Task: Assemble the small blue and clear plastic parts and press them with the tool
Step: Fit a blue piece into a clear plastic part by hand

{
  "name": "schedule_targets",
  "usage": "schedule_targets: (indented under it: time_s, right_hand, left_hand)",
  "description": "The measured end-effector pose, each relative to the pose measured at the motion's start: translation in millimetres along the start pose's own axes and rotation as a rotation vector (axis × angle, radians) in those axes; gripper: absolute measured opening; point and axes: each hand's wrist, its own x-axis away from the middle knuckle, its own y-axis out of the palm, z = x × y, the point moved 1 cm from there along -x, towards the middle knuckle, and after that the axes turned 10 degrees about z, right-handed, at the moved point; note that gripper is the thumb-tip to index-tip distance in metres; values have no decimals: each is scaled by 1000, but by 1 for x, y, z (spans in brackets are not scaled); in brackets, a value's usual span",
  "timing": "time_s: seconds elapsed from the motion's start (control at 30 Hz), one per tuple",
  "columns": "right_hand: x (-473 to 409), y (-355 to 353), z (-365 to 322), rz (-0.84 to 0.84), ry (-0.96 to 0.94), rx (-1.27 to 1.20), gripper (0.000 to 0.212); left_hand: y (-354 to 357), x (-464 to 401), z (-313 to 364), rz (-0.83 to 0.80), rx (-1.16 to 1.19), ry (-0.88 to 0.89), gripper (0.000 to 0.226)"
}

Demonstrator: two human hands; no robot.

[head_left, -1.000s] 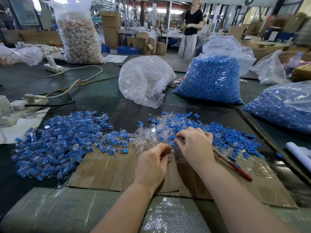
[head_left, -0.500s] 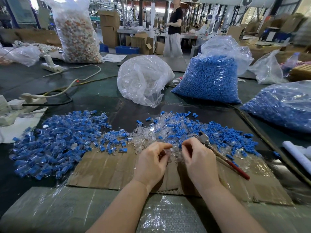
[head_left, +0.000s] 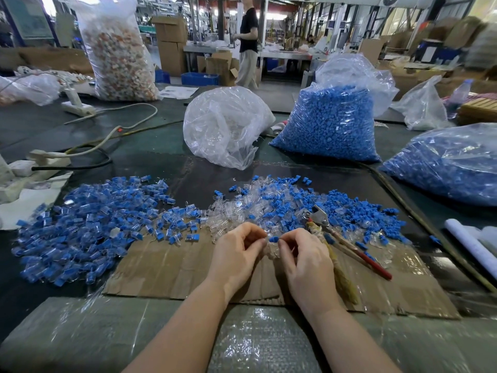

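Blue plug meets clear shell above the cardboard sheet (head_left: 166, 267).

Over the sheet's far edge, the right hand (head_left: 304, 262) pinches a blue part (head_left: 273, 239), its long axis level and aimed at the left hand (head_left: 238, 254), whose fingers pinch a clear part (head_left: 266, 236) just beside it. The pressing tool (head_left: 347, 240) lies on the sheet's right, nearer the right hand.

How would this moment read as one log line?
left hand: pinches clear part | right hand: pinches blue part | pliers: lying untouched
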Motion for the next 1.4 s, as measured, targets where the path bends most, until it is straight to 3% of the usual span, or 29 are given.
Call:
schedule_targets:
  time_s: [0.37,0.7,1.0,1.17,1.4]
  right_hand:
    - [2,1,-5,-1,-23,143,16]
    - [4,3,-5,28,-60,174,20]
    - [4,1,0,8,-100,79,3]
    - [3,0,0,-35,-125,33,21]
    - [2,-2,-2,-39,-127,-4,20]
  left_hand:
    - [-2,2,5,-40,193,-103,18]
    - [-1,2,5,-63,125,-44,19]
    - [-2,0,5,-54,101,-41,23]
    - [-3,0,5,-63,60,-11,22]
    - [-4,1,7,-66,41,-2,18]
